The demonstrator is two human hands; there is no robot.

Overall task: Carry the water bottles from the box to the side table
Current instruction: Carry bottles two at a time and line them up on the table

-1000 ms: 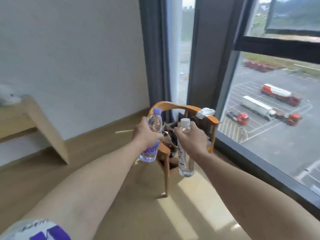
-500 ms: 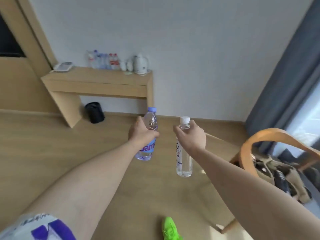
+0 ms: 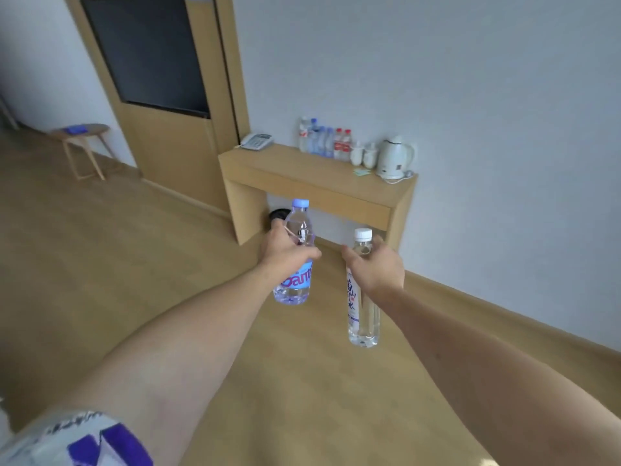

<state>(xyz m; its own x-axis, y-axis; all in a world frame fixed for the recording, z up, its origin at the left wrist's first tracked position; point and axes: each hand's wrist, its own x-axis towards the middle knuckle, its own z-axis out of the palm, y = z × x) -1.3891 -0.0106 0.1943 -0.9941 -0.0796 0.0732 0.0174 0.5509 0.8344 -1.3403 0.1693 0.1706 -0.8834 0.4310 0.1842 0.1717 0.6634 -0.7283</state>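
Carrying two water bottles at arm's length, one per hand, both upright and well above the wooden floor [image 3: 100,264]. Left hand [image 3: 285,252] wrapping the upper half of the blue-capped bottle [image 3: 295,264], fingers closed over the shoulder just above the label. Right hand [image 3: 378,267] clamping the white-capped bottle [image 3: 362,297] high, just below the cap, most of its long body hanging free beneath. Risking, by judgement, a slip of that taller bottle: holding so near the top, leaving the weight swinging below during walking. Risking also, at set-down, knocking the row of bottles [image 3: 324,141] already standing at the back of the side table [image 3: 302,173], or the cups [image 3: 364,155] and kettle [image 3: 395,158] beside them, given the crowded rear edge. Facing the table, both bottles hanging in front of and well short of it, near each other but not touching. Showing no box anywhere in view.
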